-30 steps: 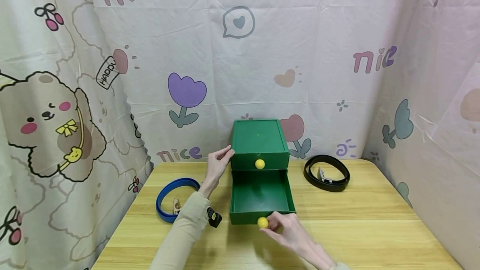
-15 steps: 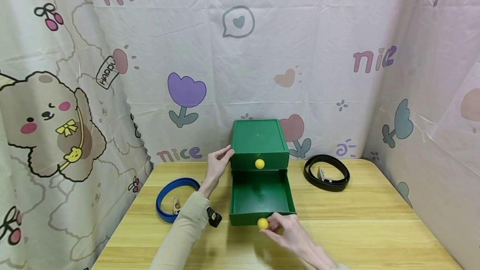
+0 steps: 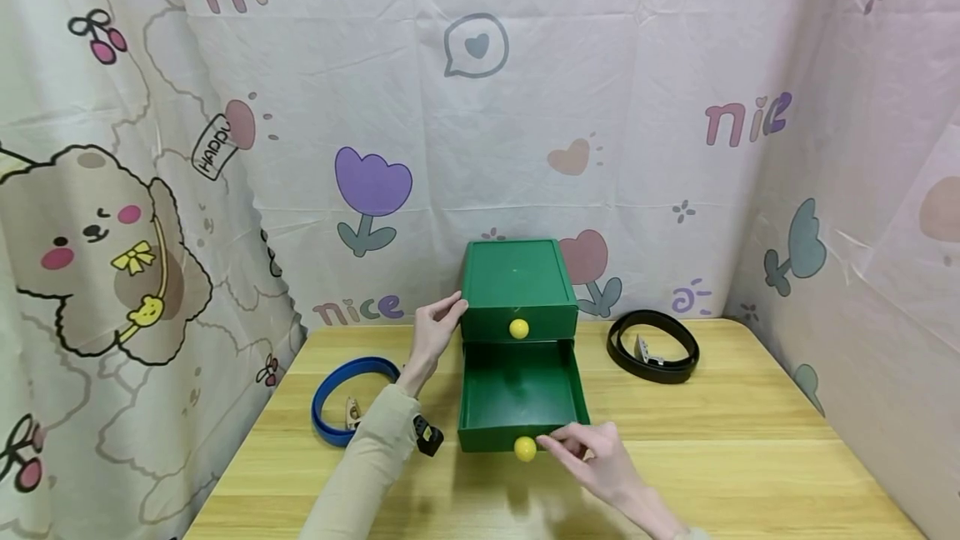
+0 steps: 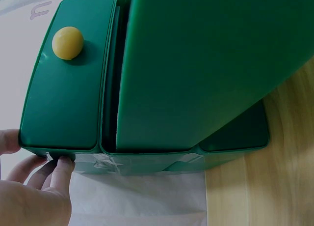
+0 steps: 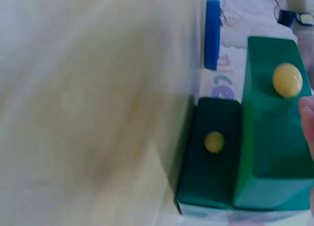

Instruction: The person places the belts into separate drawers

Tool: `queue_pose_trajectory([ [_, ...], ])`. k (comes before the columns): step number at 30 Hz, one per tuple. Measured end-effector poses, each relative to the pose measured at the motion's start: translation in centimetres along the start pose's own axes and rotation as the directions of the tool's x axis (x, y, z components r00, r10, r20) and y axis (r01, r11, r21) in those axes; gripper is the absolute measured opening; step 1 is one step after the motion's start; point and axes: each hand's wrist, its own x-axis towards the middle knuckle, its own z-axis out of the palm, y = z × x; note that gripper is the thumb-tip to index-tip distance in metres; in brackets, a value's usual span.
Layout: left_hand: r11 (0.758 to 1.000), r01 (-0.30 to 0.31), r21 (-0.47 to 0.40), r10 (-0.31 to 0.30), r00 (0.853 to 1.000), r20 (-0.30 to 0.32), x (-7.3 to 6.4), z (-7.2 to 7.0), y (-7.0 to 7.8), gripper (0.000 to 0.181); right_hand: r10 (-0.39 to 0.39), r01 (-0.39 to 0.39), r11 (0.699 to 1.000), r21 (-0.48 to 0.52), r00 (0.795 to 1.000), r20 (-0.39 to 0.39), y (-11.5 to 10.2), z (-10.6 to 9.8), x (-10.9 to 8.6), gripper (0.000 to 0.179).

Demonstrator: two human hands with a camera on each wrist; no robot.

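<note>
A green drawer cabinet (image 3: pixel 517 273) with yellow knobs stands on the table. Its middle drawer (image 3: pixel 517 394) is pulled out, and the visible inside holds nothing. The upper drawer (image 4: pixel 66 98) and the lower drawer (image 5: pixel 208 172) are pushed in. My left hand (image 3: pixel 433 332) grips the cabinet's upper left front corner, its fingers bent against the side in the left wrist view. My right hand (image 3: pixel 600 461) is just right of the pulled-out drawer's knob (image 3: pixel 525 449), fingertips slightly apart from it, fingers loosely bent. Only a sliver of that hand shows in the right wrist view.
A coiled blue belt (image 3: pixel 324 394) lies on the left of the wooden table (image 3: pixel 735 457), partly behind my left forearm, with a black buckle piece (image 3: pixel 429 436) beside the sleeve. A coiled black belt (image 3: pixel 678 372) lies right of the cabinet. A printed curtain (image 3: pixel 480 123) hangs close behind.
My right hand has let go of the yellow knob and moved slightly right. The drawer came forward very slightly before that. My left hand stays on the cabinet's corner.
</note>
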Motion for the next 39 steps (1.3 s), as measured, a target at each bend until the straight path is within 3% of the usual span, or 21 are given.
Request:
queue_pose_trajectory([
  [4, 1.000, -0.004, -0.006, 0.004, 1.000, -0.009, 0.0, 0.0, -0.1, 0.041, -0.063, 0.065, 0.998, 0.018, 0.993, -0.095, 0.5, -1.5, 1.1, 0.018],
  [8, 1.000, 0.001, -0.008, -0.001, 1.000, -0.013, 0.0, 0.0, -0.1, 0.040, -0.049, 0.055, 0.998, 0.025, 0.981, -0.190, 1.4, -3.5, 2.0, 0.018],
  [11, 1.000, 0.006, -0.010, -0.006, 1.000, -0.013, 0.0, 0.0, -0.1, 0.040, 0.008, -0.016, 0.999, -0.027, 0.964, -0.265, 3.2, -5.1, 1.4, 0.017],
  [14, 1.000, 0.006, -0.007, -0.006, 1.000, -0.013, 0.0, 0.0, -0.1, 0.041, 0.104, -0.155, 0.979, -0.133, 0.940, -0.326, 5.5, -6.6, 0.1, 0.021],
  [16, 1.000, 0.010, -0.006, -0.010, 1.000, -0.011, 0.0, 0.0, -0.1, 0.041, 0.192, -0.275, 0.940, -0.201, 0.915, -0.354, 6.8, -7.5, -0.7, 0.022],
  [19, 1.000, 0.015, -0.004, -0.015, 1.000, -0.004, -0.1, 0.0, 0.1, 0.041, 0.326, -0.435, 0.857, -0.276, 0.872, -0.365, 8.2, -8.9, -1.8, 0.017],
  [23, 1.000, 0.019, 0.002, -0.019, 1.000, 0.011, -0.8, -0.1, 1.5, 0.041, 0.454, -0.568, 0.742, -0.356, 0.816, -0.356, 9.5, -10.3, -2.9, 0.017],
  [27, 1.000, 0.016, 0.010, -0.016, 1.000, 0.018, -1.7, -0.2, 3.2, 0.041, 0.540, -0.628, 0.624, -0.464, 0.776, -0.324, 10.6, -11.3, -3.9, 0.033],
  [30, 1.000, 0.014, 0.006, -0.014, 1.000, 0.016, -2.0, -0.2, 3.7, 0.041, 0.617, -0.650, 0.546, -0.528, 0.739, -0.270, 11.1, -12.1, -4.5, 0.043],
  [33, 1.000, 0.010, 0.000, -0.010, 1.000, 0.014, -2.1, -0.1, 3.6, 0.041, 0.707, -0.676, 0.482, -0.558, 0.676, -0.207, 11.5, -12.8, -4.9, 0.051],
  [36, 1.000, 0.006, -0.001, -0.006, 1.000, 0.013, -1.9, -0.1, 3.3, 0.041, 0.767, -0.690, 0.439, -0.575, 0.621, -0.160, 11.8, -13.3, -5.1, 0.056],
  [39, 1.000, 0.004, 0.007, -0.004, 1.000, 0.012, -1.2, 0.0, 2.3, 0.041, 0.791, -0.692, 0.426, -0.582, 0.598, -0.132, 12.0, -13.6, -5.3, 0.057],
])
